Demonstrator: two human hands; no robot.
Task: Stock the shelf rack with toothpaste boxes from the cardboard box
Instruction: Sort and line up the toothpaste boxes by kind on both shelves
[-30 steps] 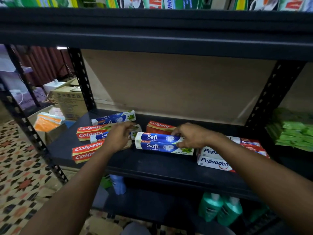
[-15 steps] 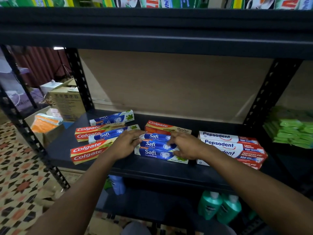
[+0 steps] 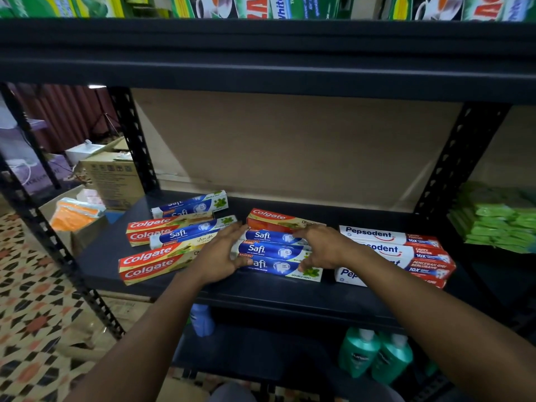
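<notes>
Three blue Safi toothpaste boxes (image 3: 268,250) lie side by side in the middle of the black shelf (image 3: 261,294). My left hand (image 3: 222,255) rests against their left ends, fingers fairly straight and thumb on the front box. My right hand (image 3: 322,245) lies over their right part, fingers at the back and thumb at the front. Red Colgate boxes (image 3: 146,262) and two more Safi boxes (image 3: 185,234) lie loosely at the left. One Colgate box (image 3: 272,218) sits behind my hands. Pepsodent boxes (image 3: 385,242) are stacked at the right. A cardboard box (image 3: 113,178) stands beyond the rack's left side.
Black perforated uprights (image 3: 133,140) frame the bay, with a brown board behind. Green packs (image 3: 499,224) fill the neighbouring bay. Green bottles (image 3: 374,355) and a blue bottle (image 3: 201,320) stand on the shelf below. The upper shelf holds more cartons.
The Safi boxes went from a held pair to three lying flat, slightly nearer the front. Both hands moved closer together onto them. The Pepsodent stack is now uncovered.
</notes>
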